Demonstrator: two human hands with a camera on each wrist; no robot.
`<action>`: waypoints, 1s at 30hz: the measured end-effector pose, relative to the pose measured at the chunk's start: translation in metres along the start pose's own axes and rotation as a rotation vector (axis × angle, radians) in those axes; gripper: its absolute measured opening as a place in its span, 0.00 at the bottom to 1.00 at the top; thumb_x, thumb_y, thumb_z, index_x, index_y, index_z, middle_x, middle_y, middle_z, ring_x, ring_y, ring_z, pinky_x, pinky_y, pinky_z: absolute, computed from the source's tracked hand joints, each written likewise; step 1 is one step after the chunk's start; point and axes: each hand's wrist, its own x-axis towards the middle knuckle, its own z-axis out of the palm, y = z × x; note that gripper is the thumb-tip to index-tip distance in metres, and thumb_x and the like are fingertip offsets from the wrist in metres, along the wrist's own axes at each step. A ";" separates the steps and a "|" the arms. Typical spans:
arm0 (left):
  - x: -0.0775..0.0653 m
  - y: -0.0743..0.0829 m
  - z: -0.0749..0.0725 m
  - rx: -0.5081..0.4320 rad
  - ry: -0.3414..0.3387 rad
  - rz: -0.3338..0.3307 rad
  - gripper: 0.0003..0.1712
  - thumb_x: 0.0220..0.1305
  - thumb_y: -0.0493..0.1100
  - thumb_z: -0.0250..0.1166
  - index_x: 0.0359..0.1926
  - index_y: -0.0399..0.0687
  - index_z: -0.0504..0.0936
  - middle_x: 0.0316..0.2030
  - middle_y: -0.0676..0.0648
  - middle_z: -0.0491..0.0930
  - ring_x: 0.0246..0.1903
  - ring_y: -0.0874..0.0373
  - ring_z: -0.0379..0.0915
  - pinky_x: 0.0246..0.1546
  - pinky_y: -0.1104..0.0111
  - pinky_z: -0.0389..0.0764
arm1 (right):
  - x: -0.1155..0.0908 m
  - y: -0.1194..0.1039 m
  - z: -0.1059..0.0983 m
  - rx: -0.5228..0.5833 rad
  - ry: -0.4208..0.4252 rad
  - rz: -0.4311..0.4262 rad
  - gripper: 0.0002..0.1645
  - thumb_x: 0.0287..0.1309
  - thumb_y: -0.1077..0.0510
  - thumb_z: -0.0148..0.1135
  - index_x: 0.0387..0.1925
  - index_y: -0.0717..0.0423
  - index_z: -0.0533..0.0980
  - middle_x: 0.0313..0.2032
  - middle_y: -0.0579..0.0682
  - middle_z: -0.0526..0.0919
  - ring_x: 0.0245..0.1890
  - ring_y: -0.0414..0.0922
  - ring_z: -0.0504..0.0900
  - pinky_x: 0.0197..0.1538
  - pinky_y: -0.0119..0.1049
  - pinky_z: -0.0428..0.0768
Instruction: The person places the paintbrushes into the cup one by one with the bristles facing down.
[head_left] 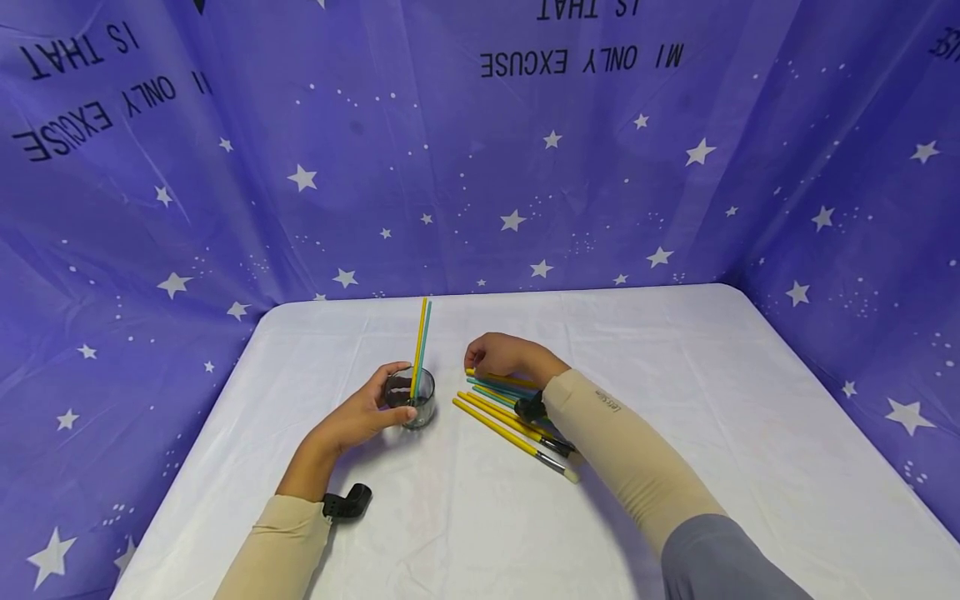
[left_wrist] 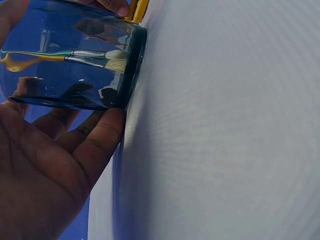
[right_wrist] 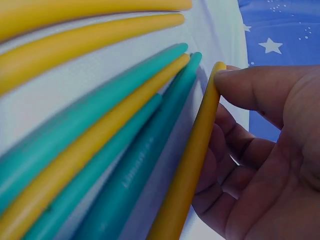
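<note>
A clear glass (head_left: 424,413) stands on the table at the centre left, and my left hand (head_left: 362,418) holds it, with the thumb on the near side and fingers behind. Inside lean two paintbrushes, a yellow one (head_left: 418,340) and a teal one (head_left: 427,327); the left wrist view shows their pale bristles (left_wrist: 116,65) down at the glass bottom. Right of the glass, my right hand (head_left: 504,353) pinches the handle end of a yellow paintbrush (right_wrist: 192,160) between thumb and fingers. This brush lies at the far side of a group of loose brushes; its bristle end is hidden by the forearm.
Several yellow and teal paintbrushes lie fanned on the white-covered table (head_left: 450,533), handle ends towards the glass. Nearest is a yellow brush (head_left: 495,427) with pale bristles. A purple star-printed curtain (head_left: 450,167) hangs behind and at both sides.
</note>
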 end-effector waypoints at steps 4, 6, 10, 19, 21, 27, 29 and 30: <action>0.000 0.000 0.000 -0.007 -0.003 -0.002 0.45 0.65 0.40 0.69 0.74 0.44 0.52 0.62 0.33 0.71 0.61 0.39 0.68 0.62 0.47 0.61 | -0.002 0.000 -0.003 0.008 0.009 -0.003 0.09 0.63 0.66 0.60 0.42 0.54 0.80 0.40 0.47 0.80 0.41 0.46 0.74 0.50 0.38 0.74; 0.001 0.000 0.000 -0.011 -0.004 -0.001 0.45 0.65 0.40 0.69 0.74 0.44 0.52 0.62 0.32 0.71 0.61 0.39 0.68 0.62 0.48 0.61 | -0.004 -0.001 -0.005 0.023 0.018 -0.006 0.09 0.63 0.67 0.59 0.42 0.55 0.80 0.41 0.48 0.80 0.41 0.46 0.74 0.47 0.37 0.75; 0.001 0.000 -0.001 -0.007 -0.006 0.004 0.45 0.65 0.40 0.68 0.74 0.43 0.52 0.62 0.33 0.71 0.61 0.40 0.69 0.62 0.48 0.62 | -0.009 -0.003 -0.009 0.051 0.035 -0.015 0.09 0.65 0.67 0.57 0.44 0.57 0.80 0.43 0.49 0.80 0.38 0.45 0.74 0.41 0.36 0.74; 0.001 -0.001 -0.001 -0.004 -0.008 -0.009 0.45 0.65 0.41 0.68 0.74 0.44 0.51 0.62 0.33 0.71 0.61 0.40 0.68 0.62 0.47 0.61 | -0.017 -0.008 -0.017 0.110 0.043 -0.041 0.11 0.65 0.67 0.57 0.48 0.62 0.78 0.44 0.57 0.82 0.33 0.45 0.74 0.37 0.35 0.73; 0.001 -0.001 -0.001 -0.010 -0.007 -0.014 0.45 0.65 0.41 0.68 0.74 0.44 0.51 0.62 0.33 0.71 0.61 0.39 0.68 0.62 0.47 0.61 | -0.018 -0.009 -0.019 0.117 0.051 -0.056 0.12 0.65 0.68 0.56 0.48 0.63 0.78 0.43 0.58 0.82 0.32 0.45 0.74 0.37 0.35 0.73; 0.001 -0.001 -0.001 -0.032 -0.009 -0.015 0.45 0.66 0.40 0.68 0.75 0.45 0.50 0.63 0.33 0.69 0.62 0.39 0.67 0.63 0.47 0.60 | -0.022 -0.009 -0.028 0.156 0.099 -0.072 0.12 0.67 0.66 0.57 0.50 0.62 0.78 0.41 0.56 0.81 0.33 0.45 0.74 0.38 0.36 0.74; 0.001 -0.002 -0.001 -0.038 -0.009 -0.015 0.45 0.65 0.40 0.68 0.74 0.45 0.51 0.63 0.33 0.69 0.62 0.39 0.67 0.63 0.47 0.60 | -0.025 -0.010 -0.031 0.172 0.114 -0.075 0.11 0.67 0.66 0.57 0.50 0.61 0.78 0.41 0.55 0.80 0.34 0.46 0.75 0.39 0.36 0.75; 0.001 -0.002 -0.001 -0.040 -0.009 -0.015 0.45 0.65 0.40 0.68 0.74 0.45 0.51 0.63 0.33 0.69 0.62 0.39 0.66 0.63 0.47 0.59 | -0.026 -0.011 -0.033 0.179 0.119 -0.079 0.11 0.67 0.65 0.57 0.50 0.61 0.78 0.41 0.56 0.80 0.34 0.46 0.75 0.39 0.37 0.75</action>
